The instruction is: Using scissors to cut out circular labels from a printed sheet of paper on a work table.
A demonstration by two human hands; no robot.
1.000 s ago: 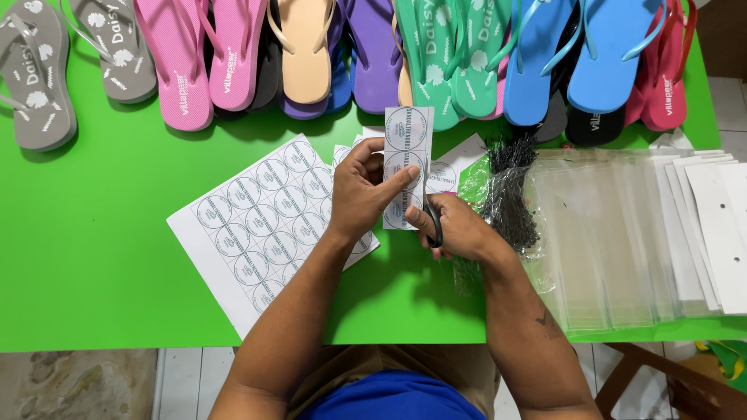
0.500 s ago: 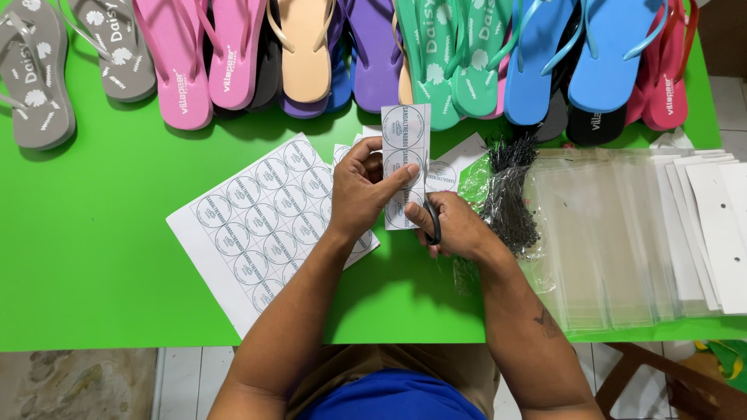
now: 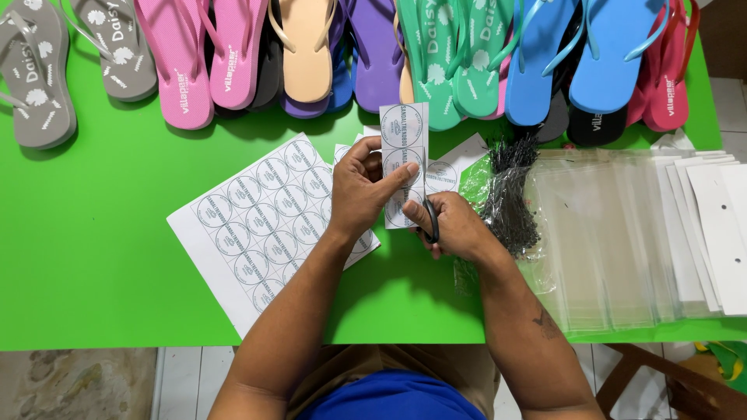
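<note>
My left hand [image 3: 359,187] pinches a narrow white paper strip [image 3: 404,132] printed with three round labels, holding it upright over the green table [image 3: 93,257]. My right hand [image 3: 454,225] grips black-handled scissors [image 3: 432,225] at the strip's lower right edge; the blades are hidden behind the paper and fingers. Under my left forearm lies a white sheet of round labels [image 3: 261,218]. More cut label pieces [image 3: 451,163] lie just behind the strip.
A row of flip-flops lines the far edge: grey [image 3: 35,78], pink [image 3: 202,54], tan [image 3: 305,54], purple [image 3: 377,47], green [image 3: 451,62], blue [image 3: 576,54], red [image 3: 665,78]. A bundle of black plastic tag fasteners [image 3: 510,194] and stacked clear bags [image 3: 622,233] lie at right.
</note>
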